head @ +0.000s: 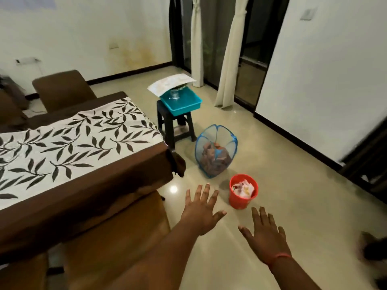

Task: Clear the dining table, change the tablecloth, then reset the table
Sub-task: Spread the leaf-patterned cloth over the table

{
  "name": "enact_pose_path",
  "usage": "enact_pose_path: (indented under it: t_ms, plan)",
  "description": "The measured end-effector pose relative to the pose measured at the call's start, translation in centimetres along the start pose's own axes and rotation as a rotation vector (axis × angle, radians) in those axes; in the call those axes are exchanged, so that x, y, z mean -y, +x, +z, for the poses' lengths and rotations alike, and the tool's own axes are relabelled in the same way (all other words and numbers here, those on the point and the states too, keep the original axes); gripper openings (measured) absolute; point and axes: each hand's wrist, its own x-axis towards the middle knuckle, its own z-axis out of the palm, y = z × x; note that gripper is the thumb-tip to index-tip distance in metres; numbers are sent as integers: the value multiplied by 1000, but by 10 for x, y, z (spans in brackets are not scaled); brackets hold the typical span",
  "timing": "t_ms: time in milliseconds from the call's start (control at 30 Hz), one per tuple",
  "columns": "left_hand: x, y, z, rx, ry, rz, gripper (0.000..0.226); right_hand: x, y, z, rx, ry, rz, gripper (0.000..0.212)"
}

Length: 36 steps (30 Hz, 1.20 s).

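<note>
Landmark: the dining table (pixel 88 197), at the left of the view, its near right corner pointing toward the floor items.
Tablecloth: a tablecloth (pixel 69 151) with a white centre printed in dark leaves and a brown border covers the table; the brown edge hangs down the near side and bunches at the corner.
Left hand: the left hand (pixel 202 210) is held in the air just off the table's near right corner, palm down, fingers straight and spread wide, holding nothing.
Right hand: the right hand (pixel 265 237) is held farther out from the table than the left, fingers also spread wide and holding nothing; a thin red band circles its wrist.
Chairs: one brown chair (pixel 117 243) stands against the table's near side, and another brown chair (pixel 62 88) at its far side.
Stool: a dark stool (pixel 174 126) stands just past the table's far right corner.
Tray: a teal tray (pixel 182 104) sits on the stool with a glass item inside and a white placemat (pixel 170 83) lying across its back rim.
Mesh basket: a blue mesh basket (pixel 215 151) of brownish cloth stands on the floor near the table's corner, beside the stool.
Red bucket: a red bucket (pixel 243 191) with crumpled paper in it stands on the floor, farther from the table than the left hand.
</note>
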Motion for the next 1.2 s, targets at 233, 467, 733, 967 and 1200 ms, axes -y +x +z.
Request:
enact_pose_path:
  t_ms: [233, 467, 733, 967, 1200]
  plan:
    - [64, 146, -25, -15, -56, -350, 84, 48, 228, -57, 50, -95, -298, 85]
    - [122, 217, -57, 12, -208, -665, 79, 131, 392, -114, 121, -277, -578, 86]
    - [273, 277, -68, -27, -268, -1003, 81, 332, 537, -112, 143, -346, -856, 84]
    - [405, 324, -103, -103, -312, -1123, 84, 502, 611, -119, 209, -410, -1019, 92]
    - [511, 334, -100, -250, -361, -1393, 88, 676, 658, -99, 305, -543, -1235, 98]
